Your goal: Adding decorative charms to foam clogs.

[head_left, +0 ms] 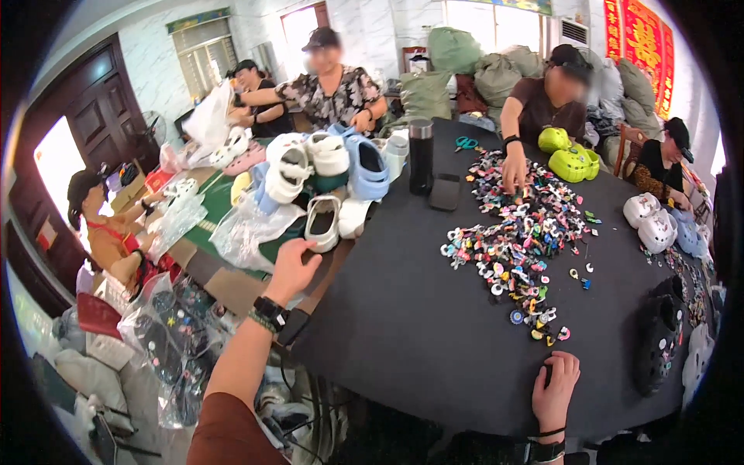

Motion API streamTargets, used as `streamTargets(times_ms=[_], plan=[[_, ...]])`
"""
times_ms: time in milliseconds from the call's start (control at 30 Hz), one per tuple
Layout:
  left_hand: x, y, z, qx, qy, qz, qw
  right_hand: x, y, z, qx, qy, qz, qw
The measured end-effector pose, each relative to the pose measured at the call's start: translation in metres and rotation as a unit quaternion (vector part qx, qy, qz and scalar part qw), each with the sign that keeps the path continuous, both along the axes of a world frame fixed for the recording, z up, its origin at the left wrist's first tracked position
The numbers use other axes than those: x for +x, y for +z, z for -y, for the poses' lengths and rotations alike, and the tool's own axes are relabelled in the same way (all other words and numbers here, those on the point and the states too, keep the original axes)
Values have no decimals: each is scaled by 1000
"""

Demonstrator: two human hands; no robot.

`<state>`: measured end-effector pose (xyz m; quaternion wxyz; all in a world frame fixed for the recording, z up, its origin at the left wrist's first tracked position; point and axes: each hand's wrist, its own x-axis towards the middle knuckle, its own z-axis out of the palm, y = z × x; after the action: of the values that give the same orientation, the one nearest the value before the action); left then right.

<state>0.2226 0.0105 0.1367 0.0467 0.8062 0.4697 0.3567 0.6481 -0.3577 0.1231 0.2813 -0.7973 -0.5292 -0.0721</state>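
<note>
White clog [322, 222] just beyond left hand [291, 267].

Matt dark cloth table cover [418, 310], smooth foam-like white clog [322, 222]

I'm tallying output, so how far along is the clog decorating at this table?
Done: the white clogs at the far right already carry charms. In hand: the left hand reaches to a bare white clog; the right hand rests on the dark tablecloth below the charm pile. Left: the stacked plain clogs and most loose charms.
</note>
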Motion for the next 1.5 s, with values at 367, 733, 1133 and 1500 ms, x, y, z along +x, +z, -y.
streamTargets(times_ms=[367,733,1133,1500], plan=[[34,-47,146,-48,89,9,995,7,-15,3,28,3,42,999],[41,-56,143,-51,130,39,989,17,-24,6,64,-7,74,995],[39,-46,143,-76,114,42,990,16,-24,3,81,-21,85,993],[29,-57,134,-56,107,25,992,9,-20,3,64,-37,58,996]])
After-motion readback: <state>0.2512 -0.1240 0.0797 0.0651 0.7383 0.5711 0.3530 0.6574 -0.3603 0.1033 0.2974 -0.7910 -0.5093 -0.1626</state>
